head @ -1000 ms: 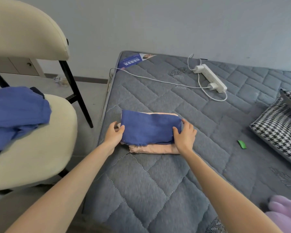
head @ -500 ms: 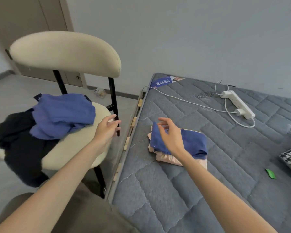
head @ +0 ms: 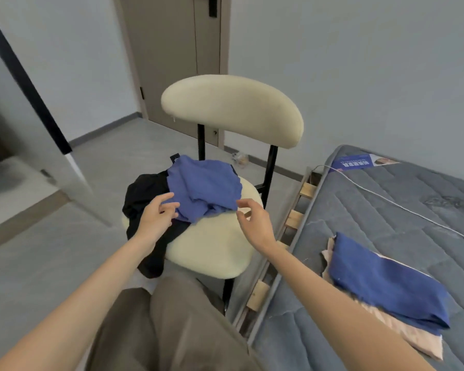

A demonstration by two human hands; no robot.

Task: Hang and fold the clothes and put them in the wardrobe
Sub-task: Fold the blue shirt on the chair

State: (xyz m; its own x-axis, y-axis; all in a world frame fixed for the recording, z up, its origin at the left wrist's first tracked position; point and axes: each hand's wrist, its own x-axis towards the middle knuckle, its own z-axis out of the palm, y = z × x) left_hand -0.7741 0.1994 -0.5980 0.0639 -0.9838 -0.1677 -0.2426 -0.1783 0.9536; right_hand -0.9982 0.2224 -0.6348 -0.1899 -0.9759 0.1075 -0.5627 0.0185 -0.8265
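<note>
Left hand (head: pixel 157 214), right hand (head: pixel 253 222) now beside crumpled blue garment (head: pixel 204 186) (crosswise on chair (head: pixel 231 108))

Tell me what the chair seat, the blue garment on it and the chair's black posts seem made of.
Chair seat: cream matte upholstery, likely soft fabric over padding, given its rounded edges. Blue garment: thin matte cloth, falling in soft creases; fibre unclear. Black posts: slim and straight, probably painted metal.

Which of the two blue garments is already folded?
The dark blue garment on the mattress, folded flat atop a peach piece; the lighter blue garment lies crumpled on the chair.
</note>
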